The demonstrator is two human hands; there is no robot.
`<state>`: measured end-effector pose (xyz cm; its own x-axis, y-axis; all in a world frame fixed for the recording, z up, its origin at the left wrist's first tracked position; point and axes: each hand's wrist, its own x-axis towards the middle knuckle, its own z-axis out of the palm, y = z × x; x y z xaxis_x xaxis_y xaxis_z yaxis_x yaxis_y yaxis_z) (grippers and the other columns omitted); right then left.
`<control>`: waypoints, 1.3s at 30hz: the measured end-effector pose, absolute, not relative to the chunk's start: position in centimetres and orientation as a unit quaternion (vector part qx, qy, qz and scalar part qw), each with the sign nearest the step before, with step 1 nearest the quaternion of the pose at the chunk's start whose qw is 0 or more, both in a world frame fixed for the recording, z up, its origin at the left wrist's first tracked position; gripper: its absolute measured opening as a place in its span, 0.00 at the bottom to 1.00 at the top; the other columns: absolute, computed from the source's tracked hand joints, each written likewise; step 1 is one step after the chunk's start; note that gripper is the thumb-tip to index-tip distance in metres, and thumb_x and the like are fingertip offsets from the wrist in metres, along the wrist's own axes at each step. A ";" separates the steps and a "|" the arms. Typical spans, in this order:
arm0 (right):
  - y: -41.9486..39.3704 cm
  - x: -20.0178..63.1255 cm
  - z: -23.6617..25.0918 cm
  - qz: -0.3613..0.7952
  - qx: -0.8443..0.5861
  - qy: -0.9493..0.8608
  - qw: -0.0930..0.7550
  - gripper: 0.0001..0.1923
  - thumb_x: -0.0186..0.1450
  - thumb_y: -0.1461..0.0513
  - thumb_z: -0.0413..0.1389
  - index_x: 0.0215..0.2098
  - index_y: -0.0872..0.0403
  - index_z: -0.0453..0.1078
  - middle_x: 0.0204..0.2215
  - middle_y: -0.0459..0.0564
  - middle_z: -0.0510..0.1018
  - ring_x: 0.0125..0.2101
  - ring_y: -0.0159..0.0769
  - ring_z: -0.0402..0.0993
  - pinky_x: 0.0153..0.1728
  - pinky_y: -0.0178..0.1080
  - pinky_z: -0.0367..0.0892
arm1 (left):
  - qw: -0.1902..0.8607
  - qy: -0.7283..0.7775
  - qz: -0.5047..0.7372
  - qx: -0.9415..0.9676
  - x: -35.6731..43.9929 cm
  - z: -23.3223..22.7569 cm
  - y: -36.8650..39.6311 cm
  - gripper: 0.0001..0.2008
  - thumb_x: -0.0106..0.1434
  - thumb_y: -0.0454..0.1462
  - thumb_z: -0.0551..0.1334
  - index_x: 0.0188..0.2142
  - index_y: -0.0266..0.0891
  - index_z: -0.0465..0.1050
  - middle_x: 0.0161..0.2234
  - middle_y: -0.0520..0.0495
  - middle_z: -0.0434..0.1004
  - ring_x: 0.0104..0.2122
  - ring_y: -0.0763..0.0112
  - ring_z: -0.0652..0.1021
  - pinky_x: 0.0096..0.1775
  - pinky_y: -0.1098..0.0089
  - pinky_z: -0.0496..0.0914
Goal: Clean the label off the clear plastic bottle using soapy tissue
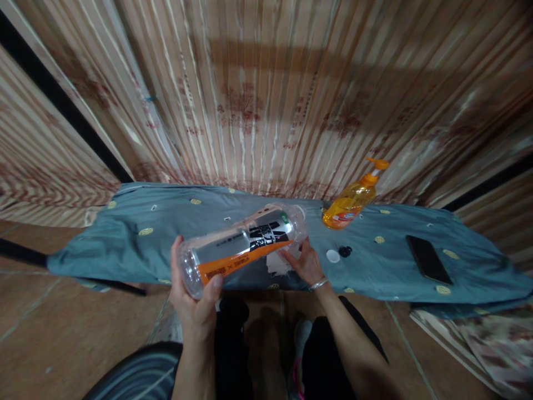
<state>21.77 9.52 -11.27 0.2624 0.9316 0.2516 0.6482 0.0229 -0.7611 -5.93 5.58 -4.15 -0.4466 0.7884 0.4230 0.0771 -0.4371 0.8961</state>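
My left hand [194,300] grips the base end of a large clear plastic bottle [241,247] with an orange, silver and black label, held on its side above a blue-grey cloth [125,239]. My right hand [306,261] is at the bottle's neck end, pressing a white rag [278,264] against it. A bracelet circles my right wrist.
On the cloth stand an orange pump bottle [352,203], a white cap [332,255], a small black cap [345,251] and a black phone [428,258]. A striped curtain hangs behind. Brown tiled floor lies below, with my knees and a patterned mat [478,339] at right.
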 end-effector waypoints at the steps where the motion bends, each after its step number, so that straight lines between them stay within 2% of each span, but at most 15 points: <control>1: 9.5 21.8 -11.3 0.169 -0.678 -0.583 0.414 0.24 0.62 0.49 0.66 0.50 0.50 0.67 0.36 0.54 0.82 0.38 0.55 0.85 0.40 0.53 0.79 | 0.252 0.467 0.710 0.462 -5.9 -4.1 5.6 0.53 0.51 0.59 0.76 0.71 0.43 0.67 0.56 0.41 0.78 0.53 0.50 0.80 0.60 0.53 0.71; 11: 9.5 21.9 -11.3 0.172 -0.674 -0.588 0.413 0.27 0.62 0.48 0.64 0.54 0.51 0.66 0.40 0.56 0.84 0.40 0.55 0.85 0.43 0.53 0.79 | 0.260 0.467 0.714 0.453 -6.1 -4.4 5.7 0.54 0.49 0.59 0.77 0.70 0.42 0.67 0.55 0.41 0.78 0.53 0.49 0.80 0.60 0.53 0.71; 23: 9.5 21.8 -11.2 0.179 -0.687 -0.580 0.399 0.29 0.62 0.46 0.64 0.53 0.52 0.67 0.38 0.55 0.84 0.39 0.54 0.85 0.44 0.54 0.80 | 0.264 0.470 0.706 0.459 -5.1 -3.2 4.6 0.52 0.54 0.58 0.76 0.72 0.42 0.65 0.58 0.40 0.77 0.58 0.47 0.78 0.64 0.52 0.67; 31: 9.4 21.7 -10.8 0.187 -0.690 -0.574 0.399 0.29 0.61 0.46 0.64 0.53 0.52 0.66 0.41 0.56 0.84 0.40 0.55 0.85 0.46 0.55 0.80 | 0.262 0.469 0.713 0.451 -5.7 -4.1 5.3 0.53 0.50 0.58 0.78 0.70 0.41 0.67 0.55 0.40 0.78 0.53 0.49 0.80 0.61 0.52 0.71; 39: 9.4 21.8 -10.7 0.195 -0.693 -0.578 0.386 0.28 0.62 0.46 0.62 0.53 0.51 0.65 0.38 0.54 0.84 0.38 0.54 0.85 0.44 0.54 0.79 | 0.270 0.466 0.715 0.445 -6.1 -4.8 5.5 0.53 0.48 0.57 0.79 0.70 0.41 0.68 0.55 0.40 0.79 0.53 0.47 0.80 0.60 0.51 0.72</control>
<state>21.76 9.36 -10.73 0.2565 0.9504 0.1758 0.6501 -0.0351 -0.7590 -6.09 5.46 -4.78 -0.4585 0.8011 0.3846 0.0290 -0.4191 0.9075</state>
